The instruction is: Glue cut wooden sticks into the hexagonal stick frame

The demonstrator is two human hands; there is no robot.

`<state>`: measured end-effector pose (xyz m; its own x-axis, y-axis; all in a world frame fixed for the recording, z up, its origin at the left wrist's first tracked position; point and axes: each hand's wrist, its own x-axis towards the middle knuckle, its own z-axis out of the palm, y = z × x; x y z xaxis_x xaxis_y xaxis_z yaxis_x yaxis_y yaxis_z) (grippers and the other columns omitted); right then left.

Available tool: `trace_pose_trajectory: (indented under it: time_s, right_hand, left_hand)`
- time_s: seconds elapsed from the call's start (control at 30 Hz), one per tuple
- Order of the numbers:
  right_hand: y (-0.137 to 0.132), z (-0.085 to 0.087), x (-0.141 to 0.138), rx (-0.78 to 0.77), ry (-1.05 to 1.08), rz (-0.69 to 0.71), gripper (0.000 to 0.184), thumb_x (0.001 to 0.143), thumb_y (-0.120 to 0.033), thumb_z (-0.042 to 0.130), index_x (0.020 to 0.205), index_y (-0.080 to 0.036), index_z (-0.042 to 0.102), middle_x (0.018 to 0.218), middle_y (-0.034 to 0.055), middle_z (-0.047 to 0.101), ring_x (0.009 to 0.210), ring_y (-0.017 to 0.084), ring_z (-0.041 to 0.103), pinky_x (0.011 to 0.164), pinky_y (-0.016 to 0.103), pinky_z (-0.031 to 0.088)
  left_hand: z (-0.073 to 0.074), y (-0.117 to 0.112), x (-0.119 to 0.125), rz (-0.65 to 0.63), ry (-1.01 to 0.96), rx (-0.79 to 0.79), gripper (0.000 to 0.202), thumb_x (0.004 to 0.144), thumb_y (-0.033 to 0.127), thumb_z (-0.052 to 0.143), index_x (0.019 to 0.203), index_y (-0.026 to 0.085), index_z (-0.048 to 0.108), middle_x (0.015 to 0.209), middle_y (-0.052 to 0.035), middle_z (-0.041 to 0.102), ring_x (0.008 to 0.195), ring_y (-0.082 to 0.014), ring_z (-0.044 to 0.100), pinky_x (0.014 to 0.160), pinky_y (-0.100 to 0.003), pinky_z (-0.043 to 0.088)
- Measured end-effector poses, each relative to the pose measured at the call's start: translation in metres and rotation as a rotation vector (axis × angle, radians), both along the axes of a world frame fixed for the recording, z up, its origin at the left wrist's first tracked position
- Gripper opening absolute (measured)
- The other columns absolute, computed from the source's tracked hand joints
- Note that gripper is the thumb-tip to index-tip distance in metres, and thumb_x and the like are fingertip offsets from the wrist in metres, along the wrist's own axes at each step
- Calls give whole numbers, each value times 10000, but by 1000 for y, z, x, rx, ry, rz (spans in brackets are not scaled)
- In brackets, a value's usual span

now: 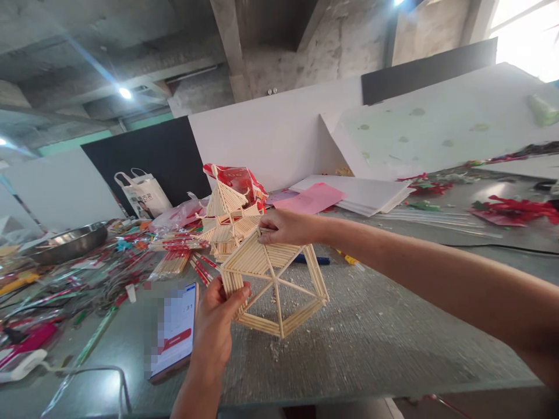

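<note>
A hexagonal frame [275,279] of thin wooden sticks is held up over the table, tilted toward me. Sticks fill its upper sections, while the lower ones are open between spokes. My left hand [220,308] grips its left side, thumb in front. At its top edge my right hand [283,226] has its fingers closed; whether they pinch the frame's rim or a small stick is too small to tell. Just behind stands a pagoda-like stick model [227,212], partly hidden by the frame.
A phone [174,331] lies left of my left hand. Packaged sticks [172,262], a metal bowl [70,241] and a tote bag [144,192] are farther left. Pink paper [310,199], white boards [371,192] and a blue pen [312,260] lie behind the frame. A cable [109,368] runs at front left.
</note>
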<state>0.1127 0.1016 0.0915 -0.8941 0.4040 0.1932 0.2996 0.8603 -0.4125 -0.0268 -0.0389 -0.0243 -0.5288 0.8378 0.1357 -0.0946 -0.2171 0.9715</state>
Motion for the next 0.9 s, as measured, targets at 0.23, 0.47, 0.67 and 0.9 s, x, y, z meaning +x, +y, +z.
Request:
trace_pose_trajectory:
  time_s: [0.23, 0.47, 0.67, 0.9]
  right_hand:
    - [1, -1, -1, -4, 2, 12, 212, 790, -178, 544, 652, -165, 385, 607, -51, 329, 552, 64, 295, 512, 245, 232]
    - [1, -1, -1, 19, -4, 2, 242, 783, -170, 545, 633, -171, 355, 603, -52, 314, 547, 61, 295, 506, 245, 230]
    - [-2, 1, -2, 27, -19, -13, 247, 789, -175, 551, 633, -170, 360, 604, -50, 332, 555, 63, 310, 516, 244, 243]
    - [-4, 2, -2, 10, -23, -26, 280, 786, -163, 554, 611, -171, 335, 595, -54, 310, 552, 60, 295, 517, 245, 238]
  left_hand:
    - [-2, 0, 1, 11, -3, 8, 294, 614, 210, 735, 881, 160, 619, 745, 8, 660, 694, -114, 569, 667, -213, 422]
    - [-6, 1, -2, 22, 10, 16, 317, 609, 225, 739, 890, 149, 615, 748, 4, 661, 684, -104, 553, 662, -208, 416]
    - [-4, 1, -1, 31, -3, 10, 336, 586, 220, 749, 884, 150, 612, 746, 4, 662, 689, -108, 556, 657, -209, 412]
    - [-5, 0, -3, 26, 13, 2, 323, 604, 233, 744, 889, 149, 618, 760, 0, 664, 699, -104, 558, 667, -205, 415]
